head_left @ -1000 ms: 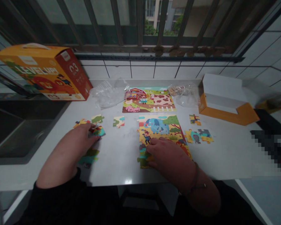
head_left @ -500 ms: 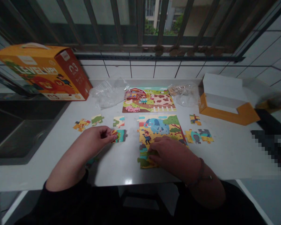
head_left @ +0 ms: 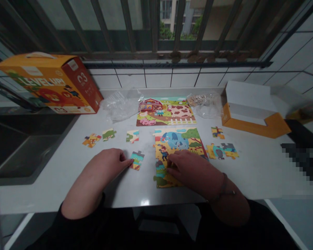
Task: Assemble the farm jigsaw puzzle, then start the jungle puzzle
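My left hand (head_left: 117, 161) pinches the lower left edge of a teal and green puzzle piece (head_left: 137, 160) on the white counter. The joined elephant puzzle (head_left: 176, 139) lies to the right of that piece, with jagged tabs along its left side. Over its lower half rests my right hand (head_left: 184, 166), fingers bent and a little apart, nothing visible held in them; it hides part of the picture. Loose pieces lie at the left, among them a green one (head_left: 109, 134) and a pale one (head_left: 133, 136). Joined pieces (head_left: 219, 152) are to the puzzle's right.
A farm picture (head_left: 165, 111) lies behind the puzzle, between a clear plastic bag (head_left: 121, 106) and a bag of brown pieces (head_left: 205, 104). An orange box (head_left: 49, 83) stands at the back left beside a sink (head_left: 23, 156). An open orange box (head_left: 250, 121) is at the right.
My left hand has moved a little down and to the right, and the piece at its fingertips has turned and shifted nearer to me. My right hand has barely moved.
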Action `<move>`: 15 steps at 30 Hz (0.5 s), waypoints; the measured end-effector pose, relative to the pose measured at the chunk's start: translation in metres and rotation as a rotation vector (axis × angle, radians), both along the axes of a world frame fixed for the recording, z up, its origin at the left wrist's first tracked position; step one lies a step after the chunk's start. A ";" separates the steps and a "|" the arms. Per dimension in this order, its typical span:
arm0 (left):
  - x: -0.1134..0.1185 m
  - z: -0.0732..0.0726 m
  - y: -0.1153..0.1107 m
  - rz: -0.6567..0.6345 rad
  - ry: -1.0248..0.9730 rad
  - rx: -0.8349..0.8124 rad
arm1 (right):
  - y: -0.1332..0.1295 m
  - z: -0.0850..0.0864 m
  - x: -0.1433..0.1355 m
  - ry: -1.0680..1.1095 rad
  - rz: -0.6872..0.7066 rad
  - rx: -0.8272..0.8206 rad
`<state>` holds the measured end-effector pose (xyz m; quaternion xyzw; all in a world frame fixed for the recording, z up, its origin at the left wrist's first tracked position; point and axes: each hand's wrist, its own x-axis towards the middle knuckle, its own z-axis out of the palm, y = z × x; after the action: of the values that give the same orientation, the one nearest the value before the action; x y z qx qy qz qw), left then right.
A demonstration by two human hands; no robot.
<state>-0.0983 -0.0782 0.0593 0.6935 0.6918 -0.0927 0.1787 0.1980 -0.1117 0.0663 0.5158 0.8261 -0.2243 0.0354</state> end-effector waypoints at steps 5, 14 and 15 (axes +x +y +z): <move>-0.006 -0.006 -0.001 -0.207 -0.227 0.106 | 0.000 -0.002 0.002 0.010 -0.004 -0.010; -0.034 -0.026 0.004 -0.298 -0.279 0.109 | 0.001 0.000 0.004 0.014 -0.030 -0.023; -0.040 -0.025 0.005 -0.272 -0.249 0.122 | 0.002 0.001 0.005 0.019 -0.031 -0.027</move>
<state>-0.1383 -0.0736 0.0341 0.7962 0.5686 0.0127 0.2064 0.2028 -0.1099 0.0668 0.5259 0.8151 -0.2409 0.0312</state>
